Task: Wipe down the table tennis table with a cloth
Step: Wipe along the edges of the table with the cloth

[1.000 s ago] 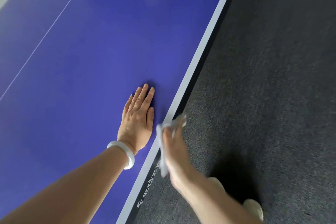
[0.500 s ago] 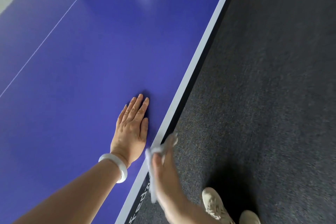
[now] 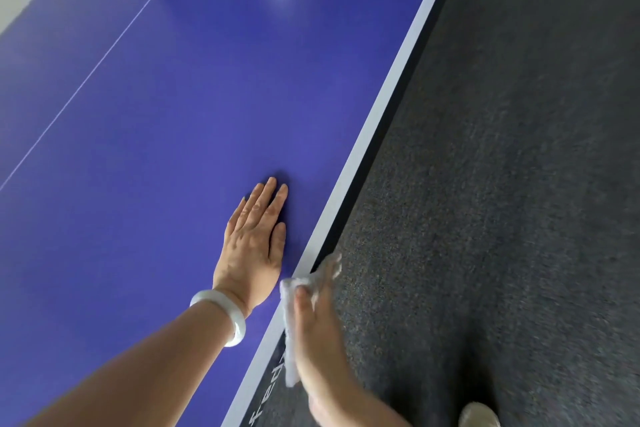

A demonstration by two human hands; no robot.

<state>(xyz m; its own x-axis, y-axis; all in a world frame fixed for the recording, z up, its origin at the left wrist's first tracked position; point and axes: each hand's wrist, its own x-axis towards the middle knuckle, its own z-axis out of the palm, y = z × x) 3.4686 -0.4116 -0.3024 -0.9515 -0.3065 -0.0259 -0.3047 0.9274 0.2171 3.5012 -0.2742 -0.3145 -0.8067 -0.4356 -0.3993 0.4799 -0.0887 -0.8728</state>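
Head view: the left hand (image 3: 251,246) lies flat on the blue tabletop (image 3: 156,114), its grip fully open, fingers straight and close together, palm down, holding nothing. It rests just inside the white edge line (image 3: 381,114). A pale bracelet (image 3: 225,312) sits on that wrist.

The right hand (image 3: 318,326) has its grip closed round a white cloth (image 3: 290,329), thumb across the front and the blurred fingers behind. The cloth hangs against the tabletop's dark side edge, just beside the left wrist, partly covering the white lettering (image 3: 273,381) there. Its upper end reaches past the fingertips. Dark carpet (image 3: 502,184) fills the right side, with one light shoe (image 3: 479,414) at the bottom.

Compared with a second ago, both hands and the cloth sit lower along the edge, nearer the person. Since half a second ago they have hardly shifted. The left palm has stayed flat and the cloth stayed in the right grip. Two shoes showed then.
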